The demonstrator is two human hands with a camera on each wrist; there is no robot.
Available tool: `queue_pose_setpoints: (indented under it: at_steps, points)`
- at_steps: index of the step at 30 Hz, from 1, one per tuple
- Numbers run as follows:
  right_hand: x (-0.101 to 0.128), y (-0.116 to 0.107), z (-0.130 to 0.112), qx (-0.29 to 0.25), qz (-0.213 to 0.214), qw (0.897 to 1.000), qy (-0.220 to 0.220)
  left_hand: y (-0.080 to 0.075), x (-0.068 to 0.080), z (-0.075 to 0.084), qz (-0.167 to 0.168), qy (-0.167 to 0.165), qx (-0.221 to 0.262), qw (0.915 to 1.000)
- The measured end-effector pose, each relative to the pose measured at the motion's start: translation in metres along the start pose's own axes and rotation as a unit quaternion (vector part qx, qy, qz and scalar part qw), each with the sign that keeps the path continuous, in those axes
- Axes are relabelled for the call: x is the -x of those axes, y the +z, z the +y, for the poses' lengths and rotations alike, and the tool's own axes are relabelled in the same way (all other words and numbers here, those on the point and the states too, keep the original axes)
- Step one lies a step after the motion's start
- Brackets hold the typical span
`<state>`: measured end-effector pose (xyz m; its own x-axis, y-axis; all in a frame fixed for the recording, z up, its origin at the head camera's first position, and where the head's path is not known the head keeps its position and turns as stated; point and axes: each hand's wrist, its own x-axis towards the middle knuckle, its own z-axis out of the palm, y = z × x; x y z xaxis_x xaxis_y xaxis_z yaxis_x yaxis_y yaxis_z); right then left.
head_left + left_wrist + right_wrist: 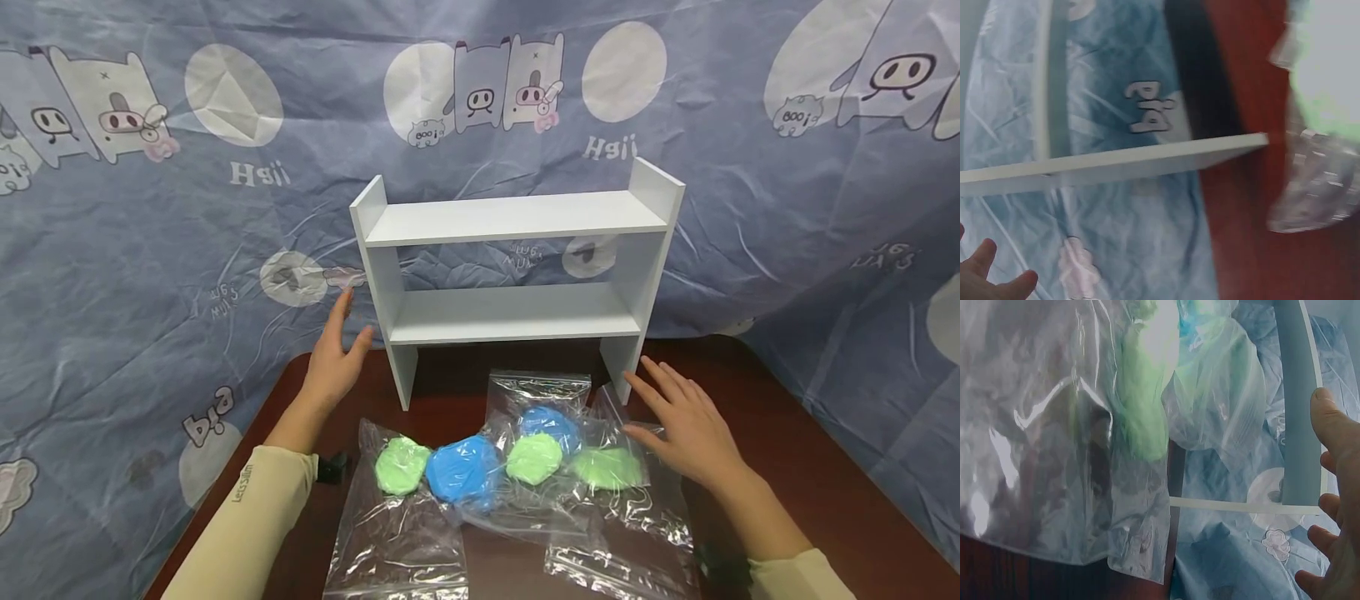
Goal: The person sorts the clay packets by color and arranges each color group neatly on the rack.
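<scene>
The dark red-brown wooden table (787,433) ended in a rounded far-left corner just behind the left hand (335,360), and its right edge ran off diagonally toward the near right. A wrinkled blue cartoon-printed cloth backdrop (150,250) closed in the far side and both flanks. A white two-tier wooden shelf rack (517,312) stood at the far middle of the table, both tiers bare, with an open gap beneath its lower board between the two legs.

The left hand was raised beside the rack's left upright, fingers straight and spread, holding nothing; bare tabletop lay below it. The right hand (686,425) hovered with fingers stretched wide, holding nothing, its fingertips near the rack's right leg and its thumb just over the rightmost clear plastic zip bag (622,517).

The clear bags lay overlapping in front of the rack, crinkled and glossy. Inside them sat flattened clay lumps in a rough row: a light green lump (401,467) at the left, a large blue lump (465,471) touching it, a second light green lump (534,458) in front of a smaller blue lump (551,423), and a third green lump (609,468) nearest the right hand.
</scene>
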<state>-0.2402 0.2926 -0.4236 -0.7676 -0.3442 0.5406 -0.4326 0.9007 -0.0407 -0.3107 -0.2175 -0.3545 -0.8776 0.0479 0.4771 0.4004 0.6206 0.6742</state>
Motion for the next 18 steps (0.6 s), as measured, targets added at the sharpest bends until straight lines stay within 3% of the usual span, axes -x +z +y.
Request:
queue_pose_setpoints:
  at_steps: [6, 12, 14, 18]
  points:
    - [0.000, 0.000, -0.008, -0.025, 0.000, 1.000, 0.000, -0.010, -0.029, 0.025, 0.004, 0.031, 0.106, 0.9939]
    - [0.001, 0.004, -0.012, -0.020, -0.004, 1.000, -0.009, -0.024, -0.043, 0.069, -0.010, 0.018, 0.229, 0.9732]
    - [0.001, 0.006, -0.013, -0.019, -0.004, 1.000, -0.010, -0.028, -0.047, 0.083, -0.004, 0.023, 0.248, 0.9685]
    - [0.001, 0.009, -0.015, -0.024, -0.008, 1.000, -0.008, -0.032, -0.061, 0.093, 0.014, 0.036, 0.273, 0.9613]
